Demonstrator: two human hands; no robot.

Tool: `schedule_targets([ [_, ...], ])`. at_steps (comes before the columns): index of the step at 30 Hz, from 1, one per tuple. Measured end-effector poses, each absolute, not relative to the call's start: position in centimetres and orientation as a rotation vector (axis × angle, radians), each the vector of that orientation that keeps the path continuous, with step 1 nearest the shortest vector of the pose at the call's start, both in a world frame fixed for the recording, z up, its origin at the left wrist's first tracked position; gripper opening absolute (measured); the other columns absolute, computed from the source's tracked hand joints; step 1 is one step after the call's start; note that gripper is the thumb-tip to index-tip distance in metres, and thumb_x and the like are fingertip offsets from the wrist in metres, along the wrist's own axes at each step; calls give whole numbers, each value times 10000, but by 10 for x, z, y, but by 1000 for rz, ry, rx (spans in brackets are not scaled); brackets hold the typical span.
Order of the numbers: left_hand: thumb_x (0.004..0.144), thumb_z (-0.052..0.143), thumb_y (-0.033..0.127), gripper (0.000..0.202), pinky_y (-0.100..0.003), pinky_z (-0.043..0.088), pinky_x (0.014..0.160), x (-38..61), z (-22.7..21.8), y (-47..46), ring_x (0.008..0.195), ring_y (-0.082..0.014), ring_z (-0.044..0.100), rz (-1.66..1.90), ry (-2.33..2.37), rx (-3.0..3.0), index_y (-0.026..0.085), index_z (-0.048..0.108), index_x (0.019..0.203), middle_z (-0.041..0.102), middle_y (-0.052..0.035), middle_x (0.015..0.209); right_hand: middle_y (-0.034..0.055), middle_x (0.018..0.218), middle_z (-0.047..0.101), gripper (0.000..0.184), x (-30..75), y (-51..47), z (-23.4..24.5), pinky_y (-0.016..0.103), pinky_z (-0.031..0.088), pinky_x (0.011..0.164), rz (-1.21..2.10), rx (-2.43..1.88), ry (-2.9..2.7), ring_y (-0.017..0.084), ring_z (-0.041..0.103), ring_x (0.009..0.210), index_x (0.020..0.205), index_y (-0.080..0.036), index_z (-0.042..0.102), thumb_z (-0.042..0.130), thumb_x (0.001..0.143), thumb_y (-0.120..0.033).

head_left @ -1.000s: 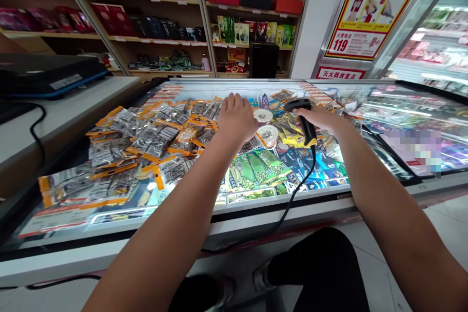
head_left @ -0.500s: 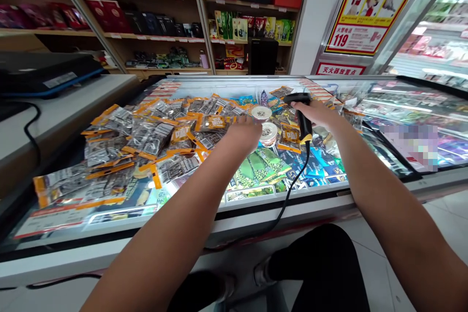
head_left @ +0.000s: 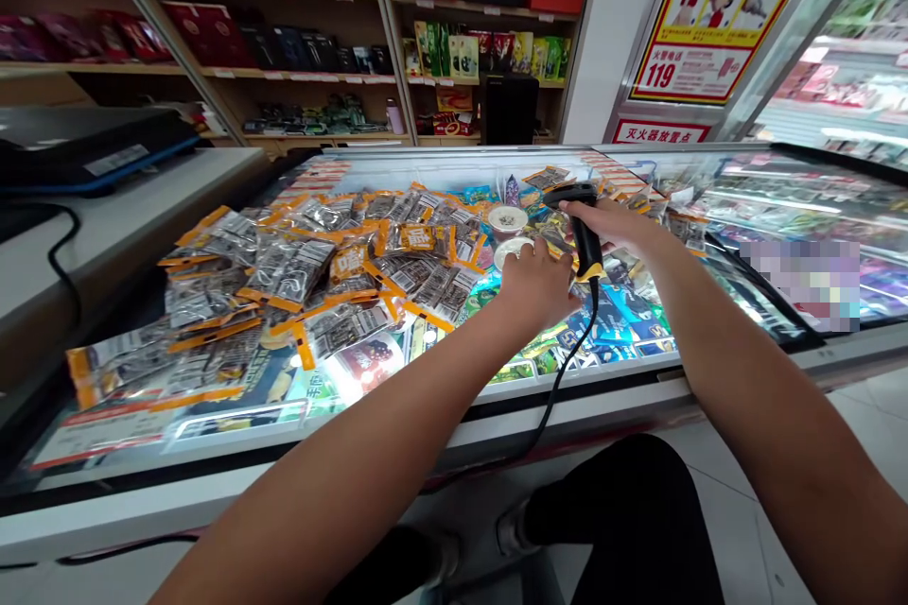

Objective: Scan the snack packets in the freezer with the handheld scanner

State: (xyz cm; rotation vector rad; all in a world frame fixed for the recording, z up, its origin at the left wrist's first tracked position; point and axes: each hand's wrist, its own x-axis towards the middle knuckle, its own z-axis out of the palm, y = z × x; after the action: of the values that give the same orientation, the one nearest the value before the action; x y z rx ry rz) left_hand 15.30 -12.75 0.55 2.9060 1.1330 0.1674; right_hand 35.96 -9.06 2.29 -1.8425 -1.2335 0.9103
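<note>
My right hand (head_left: 616,225) is wrapped round the grip of a black and yellow barcode scanner (head_left: 585,236), held over the glass top of a freezer. Its black cable (head_left: 567,364) hangs down past the front edge. Just left of the scanner is my left hand (head_left: 537,285), palm down with fingers curled; whatever is under them is hidden. Beyond its knuckles stand two round tubs with pale lids, a far one (head_left: 508,219) and a near one (head_left: 512,251) partly covered by the hand. A heap of clear, orange-edged snack packets (head_left: 298,269) spreads to the left.
The freezer's white front rim (head_left: 454,440) runs across below my forearms. On the left, a counter (head_left: 234,175) carries a black device with a blue edge (head_left: 106,156). Stocked shelves (head_left: 305,71) line the back. A few more packets (head_left: 685,229) lie right of my right hand.
My left hand has moved right from the heap's edge, past the tubs, to beside the scanner, covering where an orange packet showed. The scanner and right hand have shifted slightly left.
</note>
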Motion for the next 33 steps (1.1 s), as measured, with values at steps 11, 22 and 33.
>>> schedule_targets([
  [11, 890, 601, 439, 240, -556, 550, 959, 124, 26, -49, 1107, -420, 691, 994, 960, 1784, 217, 668, 955, 749, -167, 974, 81, 757, 670, 314, 347, -104, 42, 349, 504, 551, 916, -1374, -1173, 242, 649, 658, 903, -242, 628, 694, 883, -549],
  [22, 975, 478, 517, 363, -384, 592, 894, 106, 35, -31, 1090, -285, 754, 1370, 593, 843, 224, 664, 1079, 793, -93, 1170, 73, 653, 636, 377, 331, -125, 46, 359, 461, 548, 1318, -1192, -1640, 207, 522, 552, 838, -224, 687, 648, 916, -591],
  [33, 959, 539, 488, 316, -384, 584, 919, 115, 34, -36, 1048, -270, 771, 1388, 573, 872, 219, 702, 991, 818, -80, 1116, 59, 622, 636, 376, 332, -124, 46, 342, 413, 540, 1319, -1041, -1747, 185, 514, 517, 802, -213, 724, 593, 976, -520],
])
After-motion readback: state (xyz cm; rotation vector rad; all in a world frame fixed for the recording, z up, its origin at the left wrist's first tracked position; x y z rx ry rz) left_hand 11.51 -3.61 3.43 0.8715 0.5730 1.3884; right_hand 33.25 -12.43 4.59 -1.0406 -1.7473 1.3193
